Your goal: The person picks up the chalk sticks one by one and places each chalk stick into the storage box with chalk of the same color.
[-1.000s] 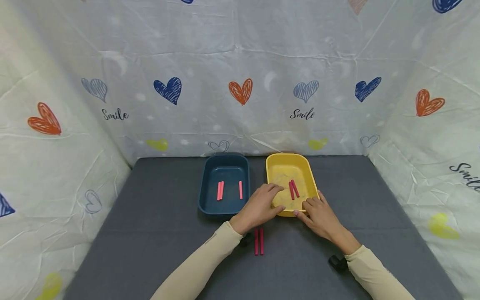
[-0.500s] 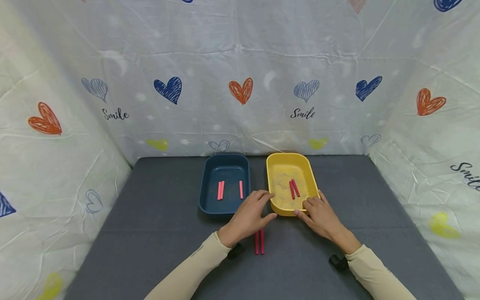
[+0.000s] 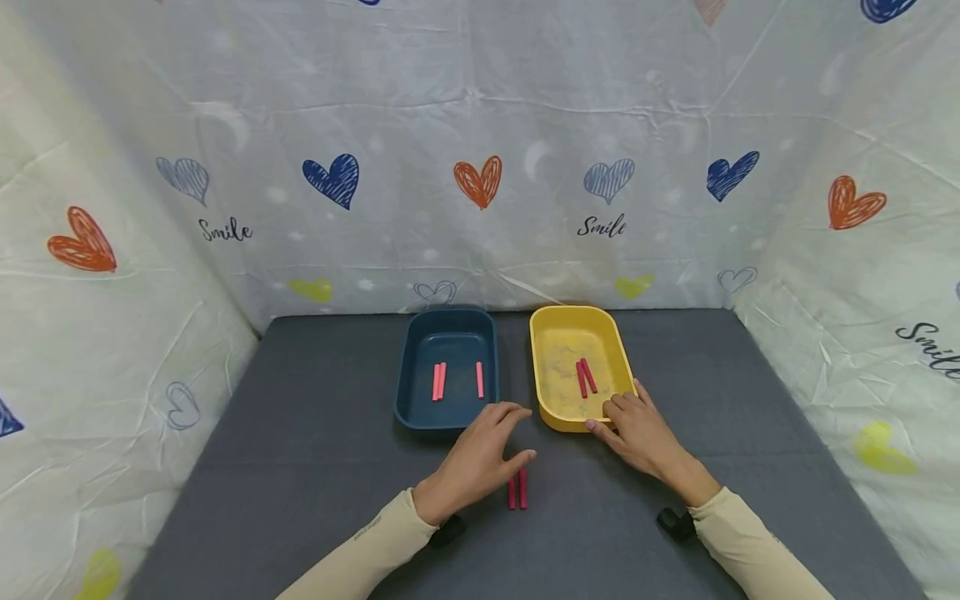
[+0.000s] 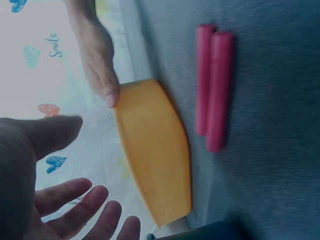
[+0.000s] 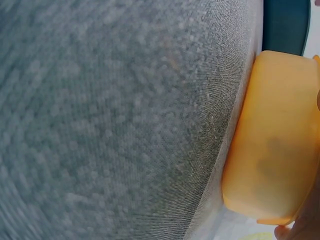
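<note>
My left hand (image 3: 468, 462), thumb and fingers spread apart, hovers over the table just left of two dark red sticks (image 3: 522, 492), partly covering their far ends in the head view. The left wrist view shows these sticks (image 4: 220, 90) lying side by side, round and smooth. My right hand (image 3: 637, 425) grips the near right corner of a yellow tray (image 3: 558, 337), thumb at the front wall and fingers over the rim. Inside that tray lie two more dark red sticks (image 3: 582, 380). The right wrist view shows the tray's outer wall (image 5: 272, 135).
To the left of the yellow tray stands a dark blue tray (image 3: 450, 342). It holds a pair of pink sticks (image 3: 438, 382) and a single pink stick (image 3: 480, 380). A white curtain (image 3: 420, 225) printed with hearts hangs behind the grey table (image 3: 315, 433).
My left hand has drawn back from the yellow tray, moving left and toward me, over the two sticks on the table. The right hand and both trays have stayed in place.
</note>
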A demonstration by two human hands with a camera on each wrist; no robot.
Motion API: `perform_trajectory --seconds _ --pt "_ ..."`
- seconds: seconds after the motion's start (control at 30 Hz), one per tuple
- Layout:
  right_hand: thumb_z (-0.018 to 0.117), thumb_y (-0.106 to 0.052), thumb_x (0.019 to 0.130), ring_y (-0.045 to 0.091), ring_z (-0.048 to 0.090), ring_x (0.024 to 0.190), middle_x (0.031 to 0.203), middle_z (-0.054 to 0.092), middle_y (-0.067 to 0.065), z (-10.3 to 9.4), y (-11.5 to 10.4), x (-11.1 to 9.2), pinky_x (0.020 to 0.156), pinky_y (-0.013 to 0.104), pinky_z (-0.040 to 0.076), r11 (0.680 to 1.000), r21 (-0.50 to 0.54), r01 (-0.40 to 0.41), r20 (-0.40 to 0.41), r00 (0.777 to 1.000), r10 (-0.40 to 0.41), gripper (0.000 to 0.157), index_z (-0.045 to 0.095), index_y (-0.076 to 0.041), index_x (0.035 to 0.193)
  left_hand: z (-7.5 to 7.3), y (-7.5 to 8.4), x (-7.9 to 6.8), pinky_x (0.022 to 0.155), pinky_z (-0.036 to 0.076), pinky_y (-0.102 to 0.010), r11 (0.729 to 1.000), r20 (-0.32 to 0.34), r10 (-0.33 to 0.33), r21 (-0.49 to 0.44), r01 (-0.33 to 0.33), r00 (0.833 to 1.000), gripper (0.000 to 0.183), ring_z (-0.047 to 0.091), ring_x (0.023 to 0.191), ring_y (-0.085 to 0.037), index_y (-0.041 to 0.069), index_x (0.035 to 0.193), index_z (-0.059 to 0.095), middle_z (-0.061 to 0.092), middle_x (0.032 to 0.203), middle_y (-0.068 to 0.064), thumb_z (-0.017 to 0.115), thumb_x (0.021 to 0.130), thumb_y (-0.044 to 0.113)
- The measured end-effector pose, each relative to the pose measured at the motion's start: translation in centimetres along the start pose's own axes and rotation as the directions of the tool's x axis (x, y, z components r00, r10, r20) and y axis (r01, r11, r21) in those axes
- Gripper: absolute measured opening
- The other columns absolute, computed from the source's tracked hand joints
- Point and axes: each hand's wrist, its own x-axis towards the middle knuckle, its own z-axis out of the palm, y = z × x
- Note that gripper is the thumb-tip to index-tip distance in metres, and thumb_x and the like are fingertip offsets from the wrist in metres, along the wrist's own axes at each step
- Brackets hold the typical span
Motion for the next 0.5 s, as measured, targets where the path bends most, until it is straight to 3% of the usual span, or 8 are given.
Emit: perform_trajectory --seconds 0.5 --pt "0.061 -0.045 0.094 0.022 0.055 0.080 0.073 0.051 -0.004 0.1 0.1 -0.1 0.115 0.062 0.025 1.000 0.015 -0.002 0.000 1.000 0.002 0.032 0.054 -0.018 0.078 1.3 -1.8 -2.7 0.104 0.047 -0.041 1.000 0.074 -0.007 0.006 0.007 0.997 0.065 0.049 0.124 -0.018 0.013 0.138 0.054 0.054 0.135 -0.002 0.073 0.086 0.046"
